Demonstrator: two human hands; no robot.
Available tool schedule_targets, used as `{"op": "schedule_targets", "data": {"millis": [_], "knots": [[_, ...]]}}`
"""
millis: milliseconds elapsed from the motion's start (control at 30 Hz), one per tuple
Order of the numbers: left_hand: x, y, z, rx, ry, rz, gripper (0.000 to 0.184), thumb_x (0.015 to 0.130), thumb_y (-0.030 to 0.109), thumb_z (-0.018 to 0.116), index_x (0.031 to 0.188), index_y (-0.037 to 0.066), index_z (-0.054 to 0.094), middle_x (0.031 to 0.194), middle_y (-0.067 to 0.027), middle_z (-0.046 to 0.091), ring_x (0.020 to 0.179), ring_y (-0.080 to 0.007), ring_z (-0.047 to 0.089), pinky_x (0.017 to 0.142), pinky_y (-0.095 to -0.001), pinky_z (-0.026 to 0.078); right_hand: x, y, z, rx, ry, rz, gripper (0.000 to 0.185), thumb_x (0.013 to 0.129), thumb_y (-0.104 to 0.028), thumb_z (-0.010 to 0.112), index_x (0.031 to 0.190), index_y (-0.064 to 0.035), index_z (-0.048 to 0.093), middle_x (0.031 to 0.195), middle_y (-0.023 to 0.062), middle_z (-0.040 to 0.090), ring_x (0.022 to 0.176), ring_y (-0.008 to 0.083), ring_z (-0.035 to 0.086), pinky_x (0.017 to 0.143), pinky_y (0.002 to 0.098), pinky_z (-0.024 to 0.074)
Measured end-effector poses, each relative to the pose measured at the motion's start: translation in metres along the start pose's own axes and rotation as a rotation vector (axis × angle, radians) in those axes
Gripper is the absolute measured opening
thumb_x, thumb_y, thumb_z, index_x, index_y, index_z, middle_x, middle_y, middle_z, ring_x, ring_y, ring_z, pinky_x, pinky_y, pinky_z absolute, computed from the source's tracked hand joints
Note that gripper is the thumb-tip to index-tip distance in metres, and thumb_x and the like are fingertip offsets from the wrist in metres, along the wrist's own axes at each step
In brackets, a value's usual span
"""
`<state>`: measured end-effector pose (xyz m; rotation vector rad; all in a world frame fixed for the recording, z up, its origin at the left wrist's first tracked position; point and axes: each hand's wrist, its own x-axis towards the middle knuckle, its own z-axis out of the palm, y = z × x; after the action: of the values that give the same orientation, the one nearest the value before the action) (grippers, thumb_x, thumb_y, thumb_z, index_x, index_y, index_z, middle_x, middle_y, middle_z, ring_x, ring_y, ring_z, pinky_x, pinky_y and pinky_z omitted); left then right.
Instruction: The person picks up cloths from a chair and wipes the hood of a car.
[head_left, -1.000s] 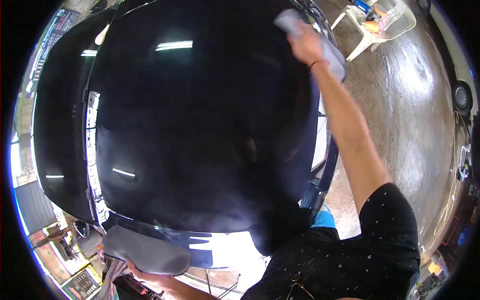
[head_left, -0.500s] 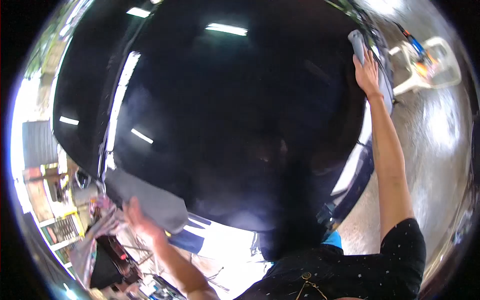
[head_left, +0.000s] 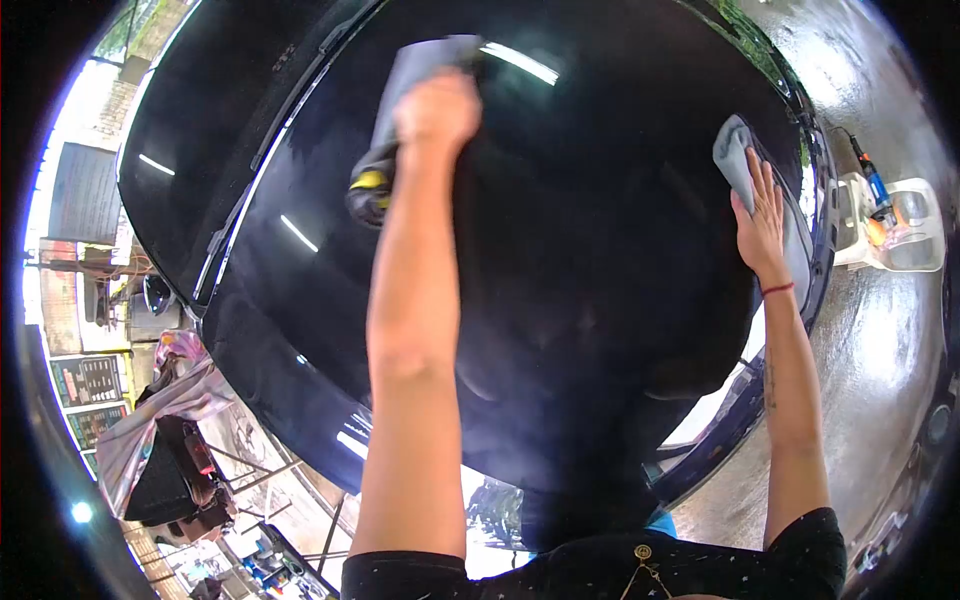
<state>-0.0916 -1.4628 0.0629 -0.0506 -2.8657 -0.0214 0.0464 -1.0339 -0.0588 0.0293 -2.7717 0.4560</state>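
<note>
A glossy black car hood (head_left: 600,250) fills the middle of the view. My left hand (head_left: 437,110) reaches over its upper part, fingers closed around a smooth grey cloth or pad (head_left: 405,75), blurred by motion. Just below that hand sits a black piece with a yellow mark (head_left: 370,185); how it joins the grey item is unclear. On the right edge of the hood, my right hand (head_left: 762,225) lies flat with its fingers stretched out. A folded grey cloth (head_left: 733,155) is beside and partly under these fingers, and more grey material shows to their right.
Right of the car, a white plastic chair (head_left: 915,225) holds a blue power tool (head_left: 875,185) and orange items on a wet, shiny floor. The windshield (head_left: 220,120) is at left. A stand draped with patterned cloth (head_left: 170,400) and black gear is at lower left.
My left hand has moved from the lower left up across the hood with the grey item. My right hand stays at the right edge; the camera view has shifted.
</note>
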Motion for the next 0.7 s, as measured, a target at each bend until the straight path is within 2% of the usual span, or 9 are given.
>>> {"op": "schedule_targets", "data": {"millis": [100,167,267,300,367,433,567,633,700], "knots": [[-0.102,0.117,-0.018,-0.192,-0.170,0.550,0.028,0.097,0.025,0.054,0.106,0.002,0.067,0.084,-0.0236,0.074,0.076,-0.0407,0.074,0.068,-0.0534,0.058,0.022,-0.014,0.008,0.016,0.005,0.023,0.057,0.105,-0.031,0.046,0.159,-0.0144,0.037,0.169,-0.0012,0.028,0.158,0.0259,0.019,0.128,0.0454,0.0146],[-0.128,0.118,-0.006,-0.314,-0.247,0.712,0.025,0.095,0.022,0.056,0.106,0.002,0.065,0.083,-0.0226,0.074,0.077,-0.0405,0.074,0.068,-0.0531,0.058,0.023,-0.012,0.015,0.003,0.026,0.003,0.058,0.106,-0.032,0.045,0.160,-0.0143,0.036,0.169,-0.0005,0.029,0.157,0.0266,0.020,0.128,0.0456,0.0150],[-0.029,0.048,-0.011,-0.015,-0.097,0.380,0.028,0.097,0.021,0.049,0.107,0.002,0.068,0.095,-0.0193,0.076,0.087,-0.0384,0.075,0.076,-0.0511,0.059,0.023,-0.007,0.010,0.035,0.019,0.000,0.059,0.106,-0.033,0.045,0.161,-0.0151,0.032,0.169,0.0000,0.028,0.157,0.0263,0.020,0.128,0.0456,0.0150],[0.022,0.010,0.006,-0.041,-0.097,0.149,0.028,0.096,0.020,0.049,0.106,0.003,0.070,0.100,-0.0202,0.076,0.093,-0.0380,0.075,0.080,-0.0502,0.059,0.023,-0.012,0.007,0.021,0.001,0.011,0.059,0.106,-0.032,0.047,0.161,-0.0148,0.033,0.169,0.0003,0.028,0.158,0.0267,0.019,0.128,0.0455,0.0159],[0.068,0.004,0.029,-0.090,0.047,0.018,0.029,0.096,0.021,0.051,0.106,0.003,0.072,0.103,-0.0203,0.076,0.097,-0.0372,0.074,0.084,-0.0499,0.059,0.024,-0.016,0.005,0.011,-0.002,0.026,0.060,0.106,-0.032,0.047,0.161,-0.0149,0.033,0.169,-0.0001,0.028,0.158,0.0266,0.019,0.128,0.0454,0.0167],[0.030,0.076,0.010,-0.081,-0.090,0.296,0.040,0.103,0.031,0.044,0.103,0.002,0.071,0.097,-0.0236,0.075,0.094,-0.0395,0.074,0.083,-0.0530,0.058,0.035,-0.014,0.004,-0.002,0.004,0.004,0.059,0.106,-0.033,0.047,0.161,-0.0148,0.033,0.169,-0.0002,0.027,0.158,0.0269,0.019,0.127,0.0457,0.0168],[-0.123,0.125,-0.017,-0.516,-0.312,0.656,0.024,0.100,0.026,0.055,0.098,0.004,0.062,0.083,-0.0257,0.069,0.080,-0.0463,0.068,0.073,-0.0579,0.053,0.111,-0.012,0.025,-0.060,-0.008,-0.080,0.060,0.106,-0.036,0.046,0.160,-0.0135,0.034,0.170,0.0013,0.026,0.157,0.0297,0.019,0.127,0.0474,0.0180],[-0.191,0.087,-0.041,-0.815,-0.330,0.495,0.031,0.103,0.030,0.057,0.118,0.004,0.063,0.084,-0.0260,0.068,0.083,-0.0485,0.066,0.076,-0.0553,0.051,0.162,-0.028,0.044,-0.144,0.060,-0.113,0.061,0.104,-0.038,0.048,0.158,-0.0119,0.037,0.165,0.0097,0.034,0.153,0.0329,0.029,0.124,0.0493,0.0251],[-0.221,0.035,-0.088,-0.889,-0.287,0.214,0.034,0.103,0.025,0.057,0.121,-0.003,0.063,0.092,-0.0270,0.069,0.084,-0.0440,0.069,0.075,-0.0514,0.053,0.183,-0.113,0.025,-0.025,-0.001,-0.038,0.061,0.101,-0.042,0.053,0.150,-0.0082,0.046,0.154,0.0184,0.047,0.144,0.0360,0.042,0.118,0.0516,0.0328]]}}
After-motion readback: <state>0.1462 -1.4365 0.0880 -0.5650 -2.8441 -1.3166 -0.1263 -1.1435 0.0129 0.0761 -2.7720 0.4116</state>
